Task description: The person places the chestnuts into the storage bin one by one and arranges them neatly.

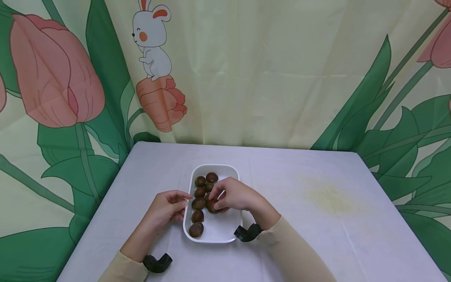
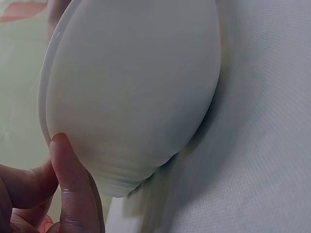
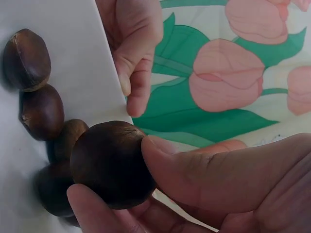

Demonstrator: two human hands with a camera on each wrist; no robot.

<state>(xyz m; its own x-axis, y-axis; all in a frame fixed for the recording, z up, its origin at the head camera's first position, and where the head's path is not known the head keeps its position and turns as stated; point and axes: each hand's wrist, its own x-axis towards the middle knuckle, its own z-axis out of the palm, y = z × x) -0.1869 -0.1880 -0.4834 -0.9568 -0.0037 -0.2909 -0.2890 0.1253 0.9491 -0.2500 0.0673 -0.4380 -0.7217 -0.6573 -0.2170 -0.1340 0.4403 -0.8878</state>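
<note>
A white rectangular tray [image 1: 220, 231] lies on the table with several brown chestnuts [image 1: 196, 230] in it, most lined along its left side. Over the tray, my right hand [image 1: 234, 194] pinches a large, dark chestnut [image 3: 109, 165] between thumb and fingers. More chestnuts [image 3: 33, 58] lie beyond it in the right wrist view, some partly covered by the held one. At the tray's left rim is my left hand [image 1: 171, 205]. A fingertip of that hand [image 2: 70, 189] touches the tray's outer wall [image 2: 131, 87] near the rim; I see no chestnut in this hand.
A white cloth covers the table [image 1: 299, 235], with a faint yellowish stain [image 1: 329, 197] to the right. Behind hangs a printed curtain [image 1: 264, 70] with tulips and a rabbit. Black wrist devices [image 1: 157, 263] sit on both wrists, the right one close to the tray's lower right corner.
</note>
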